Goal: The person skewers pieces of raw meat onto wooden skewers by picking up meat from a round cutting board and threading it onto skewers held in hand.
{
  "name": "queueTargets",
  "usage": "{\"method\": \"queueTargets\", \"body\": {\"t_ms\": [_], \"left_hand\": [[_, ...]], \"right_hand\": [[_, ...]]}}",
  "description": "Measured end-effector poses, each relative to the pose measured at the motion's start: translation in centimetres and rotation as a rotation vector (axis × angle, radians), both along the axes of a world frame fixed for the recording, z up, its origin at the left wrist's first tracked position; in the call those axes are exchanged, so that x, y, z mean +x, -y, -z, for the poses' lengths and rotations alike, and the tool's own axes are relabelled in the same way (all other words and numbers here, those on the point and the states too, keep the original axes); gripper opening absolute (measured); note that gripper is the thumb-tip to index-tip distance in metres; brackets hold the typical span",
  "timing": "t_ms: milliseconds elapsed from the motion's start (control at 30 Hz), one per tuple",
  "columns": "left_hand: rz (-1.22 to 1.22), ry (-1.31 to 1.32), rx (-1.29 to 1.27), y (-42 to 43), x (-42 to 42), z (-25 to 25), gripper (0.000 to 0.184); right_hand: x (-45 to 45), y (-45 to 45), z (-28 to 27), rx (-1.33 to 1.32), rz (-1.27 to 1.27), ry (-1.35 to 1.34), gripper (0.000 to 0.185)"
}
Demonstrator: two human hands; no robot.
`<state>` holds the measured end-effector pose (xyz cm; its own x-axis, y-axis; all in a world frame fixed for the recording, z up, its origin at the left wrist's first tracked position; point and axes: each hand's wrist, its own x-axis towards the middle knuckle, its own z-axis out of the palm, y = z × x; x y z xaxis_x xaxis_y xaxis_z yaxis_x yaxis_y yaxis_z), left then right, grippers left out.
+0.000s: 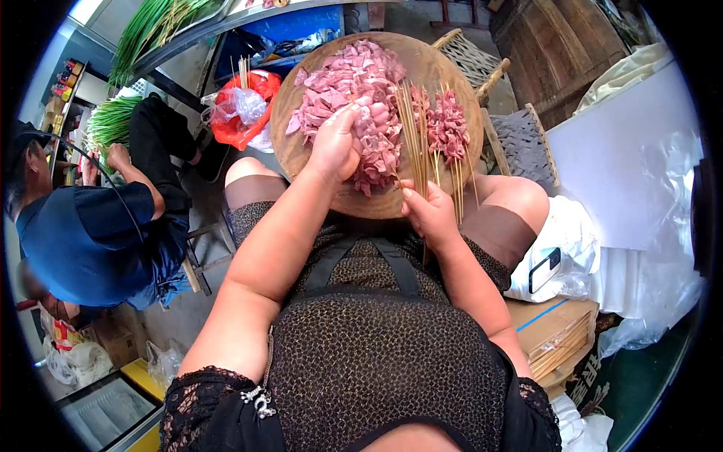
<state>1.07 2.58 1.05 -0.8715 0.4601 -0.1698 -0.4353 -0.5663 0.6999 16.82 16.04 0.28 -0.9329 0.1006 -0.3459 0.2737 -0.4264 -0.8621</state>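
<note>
Raw pink meat pieces (350,68) lie heaped on a round wooden board (301,181) over my lap. My left hand (340,143) is at the near part of the heap, with its fingers curled around meat; the exact piece is hard to make out. My right hand (431,211) grips the lower part of a bundle of thin bamboo skewers (414,143), which point away from me over the board. A thin stick tip pokes out by its thumb. Right of the bundle lie skewers threaded with meat (448,128), their bare ends toward me.
A red plastic bag (239,109) with upright sticks stands left of the board. At left, a seated person (90,233) handles green stalks (113,124). A woven chair (523,147) is at right. A phone (544,270) rests on white plastic above stacked cardboard (553,331).
</note>
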Motion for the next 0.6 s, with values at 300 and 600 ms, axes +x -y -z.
{"method": "queueTargets", "body": {"t_ms": [300, 600], "left_hand": [[0.042, 0.117, 0.152, -2.2, 2.5, 0.4, 0.025], [-0.079, 0.129, 0.170, -3.6, 3.3, 0.4, 0.013]], "right_hand": [[-0.3, 0.2, 0.0, -0.045, 0.010, 0.011, 0.019], [-0.5, 0.9, 1.0, 0.004, 0.037, -0.035, 0.022]]}}
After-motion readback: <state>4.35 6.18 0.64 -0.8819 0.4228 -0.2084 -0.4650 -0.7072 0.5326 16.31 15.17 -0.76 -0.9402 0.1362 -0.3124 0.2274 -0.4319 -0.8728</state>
